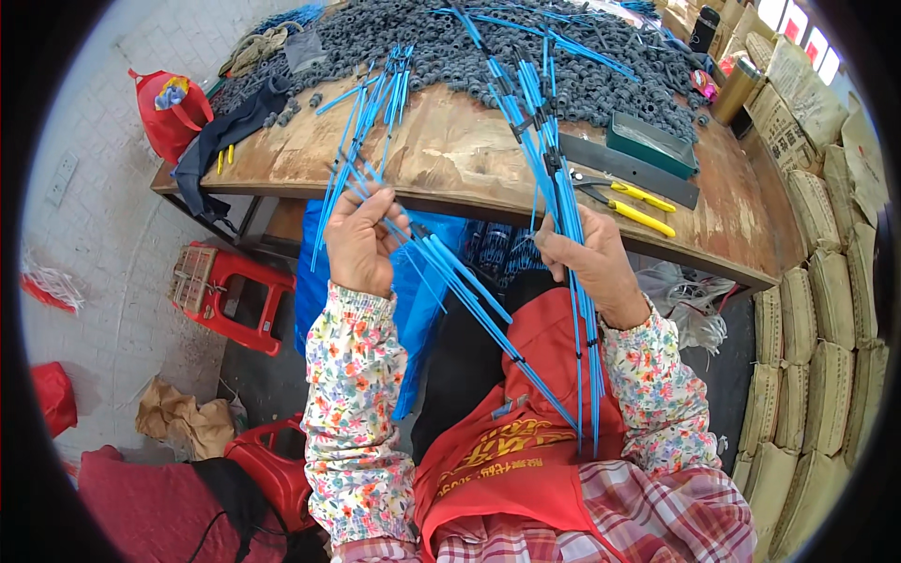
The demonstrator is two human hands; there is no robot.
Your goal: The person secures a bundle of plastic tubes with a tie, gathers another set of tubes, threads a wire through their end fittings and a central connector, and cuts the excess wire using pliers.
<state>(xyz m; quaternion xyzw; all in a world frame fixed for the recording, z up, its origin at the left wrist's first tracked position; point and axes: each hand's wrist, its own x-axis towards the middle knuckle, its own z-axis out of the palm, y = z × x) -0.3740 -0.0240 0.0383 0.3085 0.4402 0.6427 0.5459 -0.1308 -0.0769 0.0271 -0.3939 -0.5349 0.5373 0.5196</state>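
Above a red apron, the left hand (361,242) grips a fan of blue rods (441,272) while the right hand (593,263) clasps a second bundle (563,202), both held before the wooden table (450,159) heaped with grey rings (526,56); yellow-handled pliers (631,204) lie nearby.

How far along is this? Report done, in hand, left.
Done: cannot tell; no finished batch is clearly visible. In hand: left hand and right hand each hold a bundle of blue rods. Left: more rods and a large heap of dark rings on the table.
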